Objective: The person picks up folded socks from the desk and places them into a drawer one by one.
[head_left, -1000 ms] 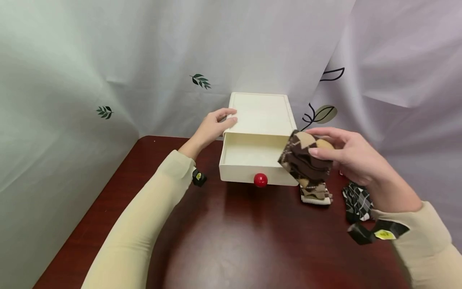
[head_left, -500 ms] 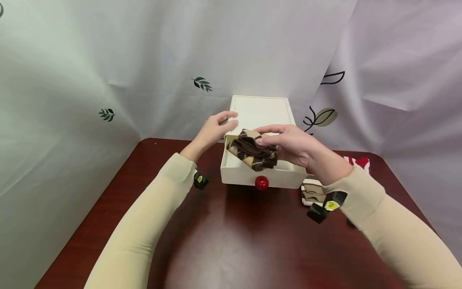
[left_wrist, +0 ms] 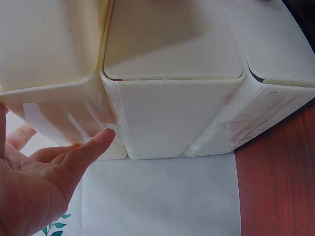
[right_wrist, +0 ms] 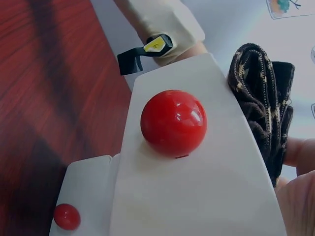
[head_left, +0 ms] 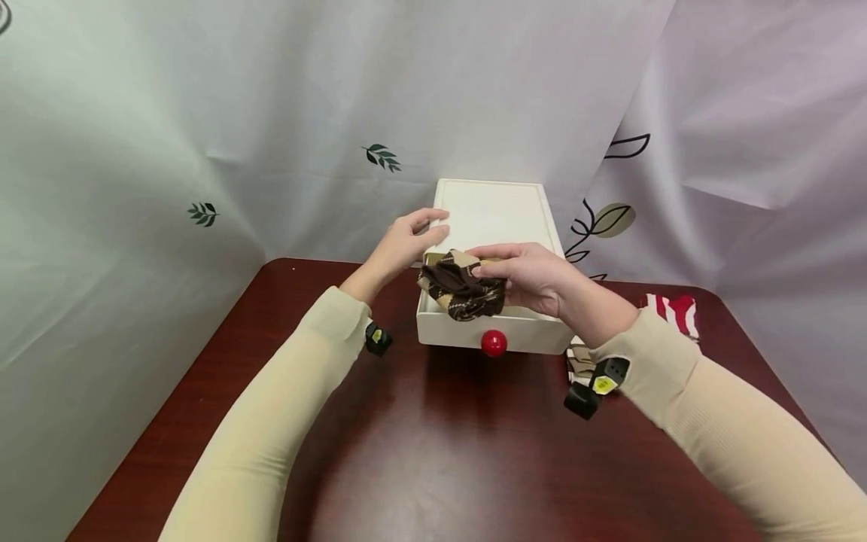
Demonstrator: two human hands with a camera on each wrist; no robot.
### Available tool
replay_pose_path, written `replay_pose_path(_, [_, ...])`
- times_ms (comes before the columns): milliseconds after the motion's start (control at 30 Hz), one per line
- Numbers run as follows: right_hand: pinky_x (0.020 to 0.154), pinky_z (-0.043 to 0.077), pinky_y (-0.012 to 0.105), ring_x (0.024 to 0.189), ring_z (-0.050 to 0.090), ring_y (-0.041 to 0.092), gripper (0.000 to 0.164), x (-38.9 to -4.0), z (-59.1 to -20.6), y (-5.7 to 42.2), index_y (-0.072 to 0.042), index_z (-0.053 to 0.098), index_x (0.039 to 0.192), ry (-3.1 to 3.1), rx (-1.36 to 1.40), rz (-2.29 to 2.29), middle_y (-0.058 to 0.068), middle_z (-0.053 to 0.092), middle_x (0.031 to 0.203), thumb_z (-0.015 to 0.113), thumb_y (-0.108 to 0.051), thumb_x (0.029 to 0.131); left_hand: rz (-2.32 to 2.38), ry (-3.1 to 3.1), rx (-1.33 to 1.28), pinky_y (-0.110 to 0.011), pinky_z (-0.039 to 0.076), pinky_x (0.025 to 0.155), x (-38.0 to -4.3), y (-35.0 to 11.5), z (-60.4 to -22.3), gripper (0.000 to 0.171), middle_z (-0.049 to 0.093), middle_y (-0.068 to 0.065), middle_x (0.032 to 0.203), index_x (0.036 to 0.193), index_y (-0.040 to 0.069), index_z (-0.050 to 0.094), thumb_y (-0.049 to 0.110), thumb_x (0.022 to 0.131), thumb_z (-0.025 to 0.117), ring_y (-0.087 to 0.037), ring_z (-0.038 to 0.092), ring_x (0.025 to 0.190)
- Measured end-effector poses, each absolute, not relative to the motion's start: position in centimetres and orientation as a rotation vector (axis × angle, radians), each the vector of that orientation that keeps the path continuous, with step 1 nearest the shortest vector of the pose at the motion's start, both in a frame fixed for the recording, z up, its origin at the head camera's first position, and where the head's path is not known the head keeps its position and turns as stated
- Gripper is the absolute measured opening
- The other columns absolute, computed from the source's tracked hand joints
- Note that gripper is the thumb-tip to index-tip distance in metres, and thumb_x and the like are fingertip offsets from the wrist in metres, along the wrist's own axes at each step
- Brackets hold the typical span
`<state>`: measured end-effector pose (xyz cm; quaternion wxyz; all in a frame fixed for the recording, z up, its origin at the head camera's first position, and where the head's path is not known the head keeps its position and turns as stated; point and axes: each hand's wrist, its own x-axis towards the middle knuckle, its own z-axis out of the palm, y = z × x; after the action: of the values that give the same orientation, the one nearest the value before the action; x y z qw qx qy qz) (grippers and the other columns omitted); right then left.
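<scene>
A folded brown-and-tan argyle sock bundle (head_left: pixel 467 290) is pinched between the thumb and fingers of my right hand (head_left: pixel 535 275). It hovers over the pulled-out drawer (head_left: pixel 454 330), whose front carries a red knob (head_left: pixel 494 343). In the right wrist view the bundle (right_wrist: pixel 263 103) shows past the drawer's rim, with part of that hand (right_wrist: pixel 302 191) at the right edge. My left hand (head_left: pixel 405 239) rests its fingertips on the left edge of the white drawer unit (head_left: pixel 497 214). The left wrist view shows its thumb and fingers spread against the unit's side. The drawer's inside is mostly hidden.
Tan and brown striped socks (head_left: pixel 580 361) lie right of the drawer, partly behind my right wrist. Farther right is a red-and-white sock (head_left: pixel 670 310). A second red knob (right_wrist: pixel 67 217) shows on a lower drawer. A pale curtain (head_left: pixel 305 113) hangs behind the table (head_left: pixel 379 452).
My right hand has carried the sock bundle leftward from the drawer's right corner to above its opening, then slightly farther left and down. The left hand has stayed on the unit.
</scene>
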<state>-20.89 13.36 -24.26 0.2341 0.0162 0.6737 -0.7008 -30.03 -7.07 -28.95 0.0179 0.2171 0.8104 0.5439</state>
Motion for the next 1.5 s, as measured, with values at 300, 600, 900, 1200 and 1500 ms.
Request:
replay_pose_path(300, [0.070, 0.053, 0.033, 0.075, 0.065, 0.016, 0.036, -21.7, -25.3, 13.2, -0.001, 0.053, 0.130, 1.981, 0.073, -1.779, 0.007, 0.067, 0.088, 0.052, -0.004, 0.094, 1.682, 2.528, 0.676, -0.038, 0.040, 0.096, -30.0, -6.9, -29.1, 0.042, 0.043, -0.002, 0.141, 0.128, 0.022, 0.056, 0.040, 0.090, 0.057, -0.016, 0.033, 0.132])
replay_pose_path(600, [0.077, 0.051, 0.030, 0.087, 0.059, 0.013, 0.037, -22.1, -26.1, 13.8, -0.002, 0.057, 0.127, 2.292, -0.150, -1.540, 0.017, 0.058, 0.118, 0.060, -0.002, 0.089, 1.700, 2.496, 0.676, -0.036, 0.047, 0.085, -30.0, -6.5, -29.0, 0.042, 0.041, -0.003, 0.142, 0.129, 0.022, 0.055, 0.039, 0.091, 0.057, -0.015, 0.034, 0.131])
replay_pose_path(900, [0.083, 0.044, 0.030, 0.102, 0.049, 0.020, 0.044, -21.9, -25.8, 14.4, -0.008, 0.056, 0.130, 2.425, -0.443, -1.285, 0.013, 0.055, 0.122, 0.066, -0.007, 0.086, 1.685, 2.489, 0.670, -0.036, 0.048, 0.083, -30.0, -6.5, -29.2, 0.044, 0.040, -0.003, 0.143, 0.130, 0.024, 0.054, 0.042, 0.091, 0.056, -0.016, 0.040, 0.126])
replay_pose_path(1200, [0.083, 0.048, 0.039, 0.104, 0.057, 0.021, 0.050, -20.2, -24.2, 16.5, -0.019, 0.052, 0.134, 2.427, -0.487, -1.058, 0.004, 0.048, 0.133, 0.066, -0.028, 0.087, 1.718, 2.483, 0.661, -0.036, 0.050, 0.079, -30.3, -6.5, -29.3, 0.042, 0.038, -0.006, 0.144, 0.130, 0.022, 0.054, 0.039, 0.091, 0.056, -0.016, 0.043, 0.123])
replay_pose_path(1500, [0.086, 0.045, 0.042, 0.104, 0.059, 0.019, 0.048, -18.3, -22.5, 18.9, -0.018, 0.053, 0.132, 2.643, -0.675, -0.962, 0.006, 0.062, 0.118, 0.064, -0.032, 0.088, 1.712, 2.471, 0.656, -0.036, 0.049, 0.081, -30.5, -6.6, -29.5, 0.042, 0.037, -0.005, 0.145, 0.130, 0.023, 0.053, 0.039, 0.092, 0.056, -0.016, 0.043, 0.123])
